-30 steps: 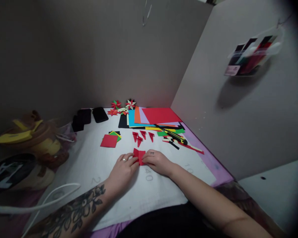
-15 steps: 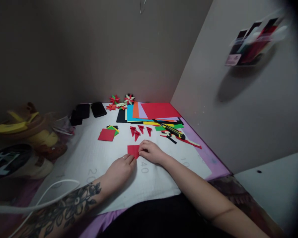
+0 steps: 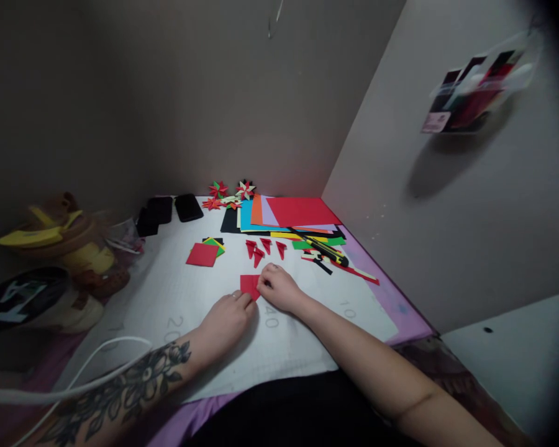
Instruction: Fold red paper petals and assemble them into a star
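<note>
A small creased piece of red paper [image 3: 248,284] lies on the white numbered mat [image 3: 307,347], between my two hands. My left hand [image 3: 230,313] has its fingertips closed on the lower edge of the paper. My right hand [image 3: 279,287] pinches its right side, covering that part. Just beyond are several folded red paper pieces [image 3: 258,256]. To their left sits a stack of small paper squares [image 3: 202,254], red on top, with green, yellow and black corners showing beneath.
Large coloured sheets [image 3: 302,212] lie at the back, with a yellow and black utility knife [image 3: 327,249] and paper scraps [image 3: 317,259] in front. Folded paper stars [image 3: 245,189] stand by the wall. Containers [image 3: 81,248] and a white cable [image 3: 81,372] are at left.
My right hand has shifted slightly left over the red paper. My left hand stays almost in place at the lower edge. The camera view has tilted a little.
</note>
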`<state>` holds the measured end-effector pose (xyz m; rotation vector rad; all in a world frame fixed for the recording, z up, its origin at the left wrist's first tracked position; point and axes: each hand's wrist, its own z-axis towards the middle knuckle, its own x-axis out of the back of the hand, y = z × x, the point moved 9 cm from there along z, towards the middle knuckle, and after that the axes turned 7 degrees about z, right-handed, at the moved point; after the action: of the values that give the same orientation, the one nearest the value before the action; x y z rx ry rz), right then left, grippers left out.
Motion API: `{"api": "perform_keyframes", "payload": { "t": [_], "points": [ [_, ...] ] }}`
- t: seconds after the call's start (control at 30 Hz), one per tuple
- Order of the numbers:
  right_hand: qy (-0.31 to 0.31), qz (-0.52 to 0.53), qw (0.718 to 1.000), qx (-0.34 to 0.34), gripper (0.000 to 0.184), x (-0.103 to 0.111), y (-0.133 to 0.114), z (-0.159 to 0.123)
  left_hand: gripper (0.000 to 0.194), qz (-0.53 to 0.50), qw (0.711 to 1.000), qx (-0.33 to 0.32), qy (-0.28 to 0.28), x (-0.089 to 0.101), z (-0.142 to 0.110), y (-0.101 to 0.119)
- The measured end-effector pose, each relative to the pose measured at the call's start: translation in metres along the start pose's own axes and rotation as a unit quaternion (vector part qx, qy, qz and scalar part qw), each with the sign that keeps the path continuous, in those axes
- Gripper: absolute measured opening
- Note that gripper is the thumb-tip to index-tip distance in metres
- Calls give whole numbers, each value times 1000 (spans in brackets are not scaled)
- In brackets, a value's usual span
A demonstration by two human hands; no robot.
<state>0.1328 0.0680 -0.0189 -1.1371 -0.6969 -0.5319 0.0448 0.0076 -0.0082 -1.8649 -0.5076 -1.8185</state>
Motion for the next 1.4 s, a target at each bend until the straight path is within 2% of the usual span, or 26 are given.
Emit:
{"api": "perform_keyframes", "payload": {
  "t": [0.1,0.2,0.3,0.47,0.67,0.9,1.03,1.1,1.23,1.33,1.4],
  "points": [
    [-1,-3,1000,0,10,-2,1,0,25,-15,1000,21,1,2,1,-3],
    [1,-3,1000,3,9,-1,1,0,33,-27,999,37,11,3,2,-6],
    [3,0,1000,6,10,0,-1,-1,37,-17,999,27,14,2,4,-4],
    [5,-6,1000,-14,8,1,1,-1,31,13,1000,8,0,-2,5,0],
    [29,-1,999,-26,21,3,6,-1,27,28,999,-1,-23,-2,4,5],
    [70,60,996,9,26,14,2,-7,27,25,1000,2,-13,1,2,3],
    [39,52,997,39,21,12,-8,-11,29,37,999,-4,-4,-1,1,3],
    [38,33,999,18,21,11,-4,-11,29,38,999,-5,-3,-1,1,3],
    [88,30,995,-26,21,18,9,-9,28,33,999,-5,-7,3,1,3],
    [111,52,992,28,29,28,3,-11,29,27,1000,-2,1,6,1,2],
    [88,64,989,102,31,31,-11,-16,29,19,1000,-2,11,7,1,0]
  ]
}}
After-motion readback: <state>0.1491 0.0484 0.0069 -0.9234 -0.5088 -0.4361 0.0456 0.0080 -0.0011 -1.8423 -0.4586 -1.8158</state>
